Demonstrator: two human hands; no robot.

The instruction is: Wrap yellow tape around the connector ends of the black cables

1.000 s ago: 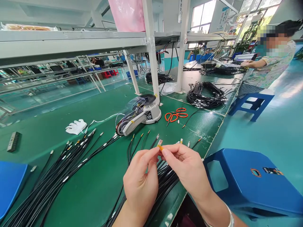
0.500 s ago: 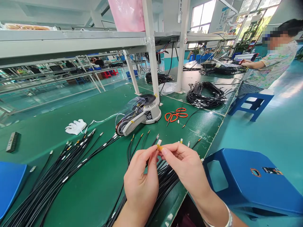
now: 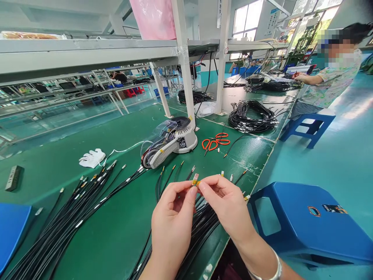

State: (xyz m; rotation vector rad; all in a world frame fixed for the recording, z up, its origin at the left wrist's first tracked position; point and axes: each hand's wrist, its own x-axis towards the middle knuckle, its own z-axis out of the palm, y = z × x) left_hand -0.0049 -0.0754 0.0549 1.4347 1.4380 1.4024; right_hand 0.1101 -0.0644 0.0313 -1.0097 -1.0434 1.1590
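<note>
My left hand and my right hand meet fingertip to fingertip above the green bench. Between them they pinch the end of a black cable, a small metal terminal with a yellow band. Under both hands lies a bundle of black cables running toward me. A few loose cable ends fan out just beyond my fingers.
A grey tape dispenser stands behind the hands, orange scissors to its right, a white glove to its left. A bigger cable bundle lies left. A blue stool stands right. Another person sits at the far bench.
Both hands have risen slightly and shifted a little to the left with the terminal still pinched; the view has tilted a bit.
</note>
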